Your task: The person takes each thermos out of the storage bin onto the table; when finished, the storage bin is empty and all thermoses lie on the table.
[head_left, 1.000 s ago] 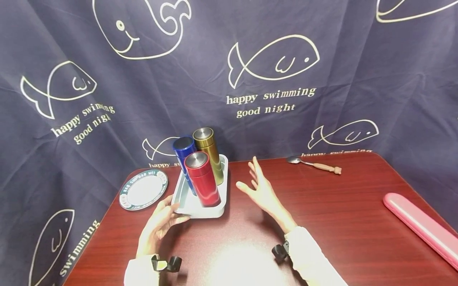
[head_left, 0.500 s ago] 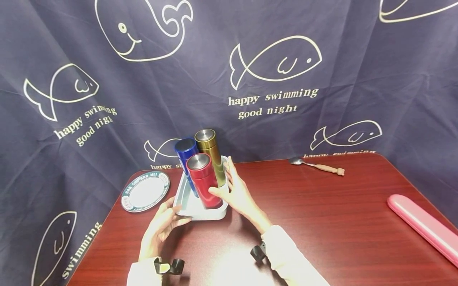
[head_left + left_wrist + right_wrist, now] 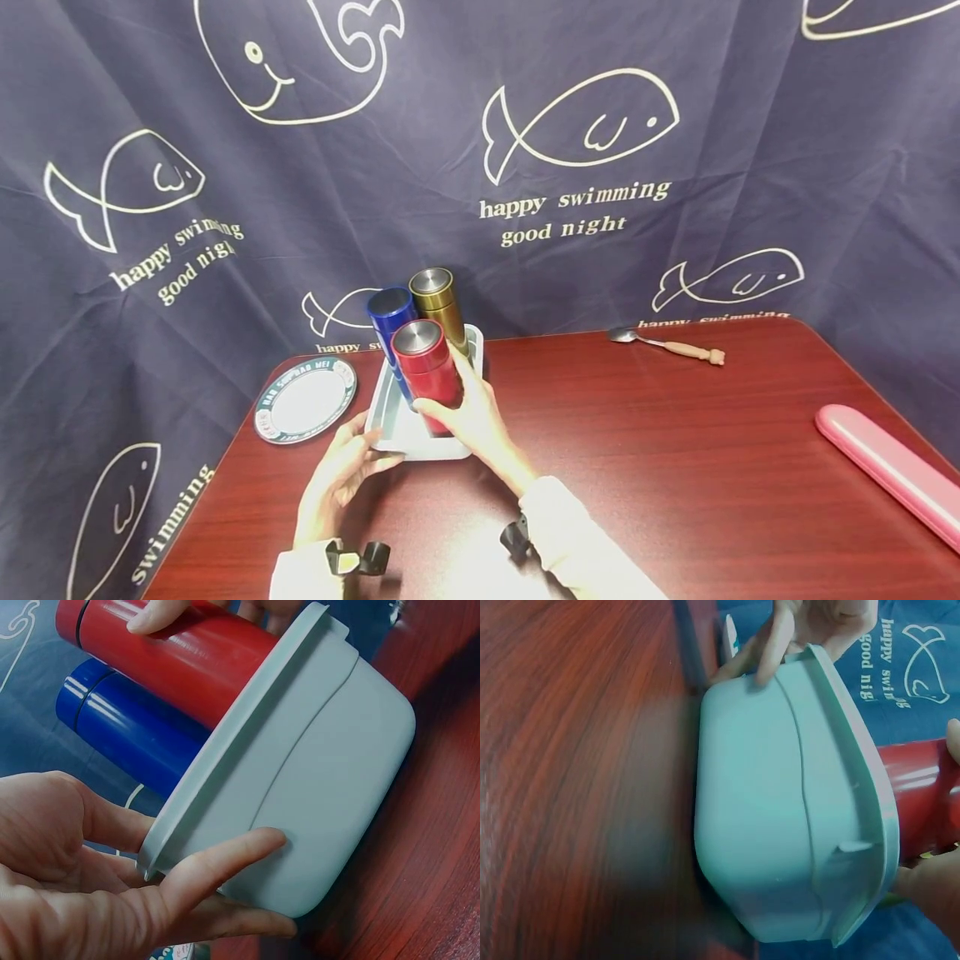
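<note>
A red thermos bottle (image 3: 429, 371) with a steel lid stands in a pale grey-blue plastic tub (image 3: 429, 450). My right hand (image 3: 474, 417) grips its side, thumb in front and fingers behind. Also upright in the tub are a blue bottle (image 3: 392, 315) at the left and a gold bottle (image 3: 444, 312) at the back, both partly hidden. At the tub's front left corner my left hand (image 3: 341, 467) holds the rim. In the left wrist view, one digit of the left hand (image 3: 217, 862) lies along the outer wall of the tub (image 3: 322, 757).
Left of the tub lies a white plate with a green rim (image 3: 345, 375). A spoon with a wooden handle (image 3: 686, 351) lies toward the back right, and a long pink case (image 3: 885, 467) at the right. A dark blue fish-print curtain (image 3: 570, 275) hangs behind the red-brown table (image 3: 637, 442).
My right hand has moved left from above the table to the tub and taken hold of the red thermos bottle. The left hand has stayed at the tub's corner.
</note>
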Tool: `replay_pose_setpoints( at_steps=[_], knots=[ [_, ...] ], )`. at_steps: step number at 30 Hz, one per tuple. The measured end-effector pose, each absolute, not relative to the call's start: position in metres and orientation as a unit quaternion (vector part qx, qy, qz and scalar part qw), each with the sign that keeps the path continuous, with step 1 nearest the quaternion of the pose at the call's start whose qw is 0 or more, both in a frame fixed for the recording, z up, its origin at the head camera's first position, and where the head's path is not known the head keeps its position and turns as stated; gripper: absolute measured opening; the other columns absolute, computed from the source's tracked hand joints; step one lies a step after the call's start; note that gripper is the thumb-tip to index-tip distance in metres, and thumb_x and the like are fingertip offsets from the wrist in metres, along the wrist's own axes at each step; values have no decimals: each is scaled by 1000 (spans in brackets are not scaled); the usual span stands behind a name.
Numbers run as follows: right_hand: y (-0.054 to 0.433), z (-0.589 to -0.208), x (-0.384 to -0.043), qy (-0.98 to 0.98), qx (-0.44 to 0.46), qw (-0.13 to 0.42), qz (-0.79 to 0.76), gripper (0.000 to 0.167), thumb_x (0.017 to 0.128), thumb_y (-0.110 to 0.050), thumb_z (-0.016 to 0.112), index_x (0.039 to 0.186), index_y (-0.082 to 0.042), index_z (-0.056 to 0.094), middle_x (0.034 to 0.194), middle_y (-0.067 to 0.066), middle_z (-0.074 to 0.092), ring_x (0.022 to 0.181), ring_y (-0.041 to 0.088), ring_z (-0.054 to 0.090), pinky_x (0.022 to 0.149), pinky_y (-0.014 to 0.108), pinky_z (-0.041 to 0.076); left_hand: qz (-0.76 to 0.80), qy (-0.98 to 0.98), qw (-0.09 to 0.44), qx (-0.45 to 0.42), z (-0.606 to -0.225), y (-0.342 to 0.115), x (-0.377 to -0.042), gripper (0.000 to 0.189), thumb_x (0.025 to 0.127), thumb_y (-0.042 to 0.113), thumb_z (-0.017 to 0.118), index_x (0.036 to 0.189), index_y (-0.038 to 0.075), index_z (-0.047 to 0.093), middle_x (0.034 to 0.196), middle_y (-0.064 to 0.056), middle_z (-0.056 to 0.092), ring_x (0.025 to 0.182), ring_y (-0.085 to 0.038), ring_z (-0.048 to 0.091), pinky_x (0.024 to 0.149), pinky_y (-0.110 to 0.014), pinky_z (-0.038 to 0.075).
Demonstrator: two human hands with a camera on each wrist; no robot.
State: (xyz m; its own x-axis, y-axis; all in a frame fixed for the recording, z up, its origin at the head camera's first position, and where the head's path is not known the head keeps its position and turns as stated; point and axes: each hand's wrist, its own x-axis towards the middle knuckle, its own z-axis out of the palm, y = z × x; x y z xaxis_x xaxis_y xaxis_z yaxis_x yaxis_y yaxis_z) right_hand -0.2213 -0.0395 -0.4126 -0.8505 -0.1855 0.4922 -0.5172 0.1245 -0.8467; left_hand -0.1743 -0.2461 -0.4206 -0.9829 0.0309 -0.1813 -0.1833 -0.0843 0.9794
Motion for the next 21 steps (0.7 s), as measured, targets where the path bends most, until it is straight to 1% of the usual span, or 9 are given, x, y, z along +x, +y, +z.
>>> replay_pose_setpoints(
  at_steps=[4, 7, 13, 16, 18, 21],
  knots=[
    [-40, -413, -221, -728, 246, 154, 621, 81, 80, -14, 88, 149, -8, 47, 133, 15, 63, 118, 28, 61, 102, 47, 47, 734, 673, 73, -56, -420, -245, -173, 50, 102, -5, 37, 149, -14, 25, 113, -21, 63, 91, -26, 68, 84, -47, 57],
    [-39, -412, -220, -724, 248, 161, 623, 80, 80, -14, 88, 149, -6, 48, 132, 16, 63, 118, 29, 61, 102, 48, 47, 733, 674, 69, -62, -420, -244, -173, 48, 103, -4, 37, 149, -14, 26, 112, -22, 63, 92, -27, 68, 84, -47, 57],
    [-38, -410, -217, -727, 247, 170, 617, 79, 81, -14, 87, 148, -5, 48, 133, 16, 63, 117, 31, 62, 101, 49, 48, 728, 679, 71, -67, -422, -242, -172, 48, 103, -4, 36, 149, -14, 25, 112, -23, 62, 92, -29, 68, 85, -51, 56],
    [-36, -401, -216, -720, 245, 182, 623, 78, 80, -12, 87, 147, -2, 48, 131, 18, 64, 115, 32, 63, 100, 48, 49, 729, 677, 70, -67, -422, -242, -172, 48, 104, -3, 35, 149, -14, 25, 112, -23, 62, 93, -30, 67, 85, -52, 56],
    [-33, -392, -214, -711, 240, 185, 634, 76, 81, -12, 86, 146, -2, 49, 128, 17, 65, 113, 32, 65, 98, 47, 51, 729, 678, 69, -66, -422, -242, -172, 47, 104, -3, 35, 149, -14, 25, 112, -23, 62, 94, -31, 67, 85, -52, 56],
    [-29, -378, -213, -694, 235, 190, 653, 76, 80, -11, 87, 146, -2, 49, 127, 16, 66, 112, 31, 66, 96, 45, 52, 725, 682, 70, -64, -420, -242, -173, 48, 104, -3, 35, 149, -14, 24, 112, -24, 62, 95, -32, 67, 85, -52, 56]
  ],
)
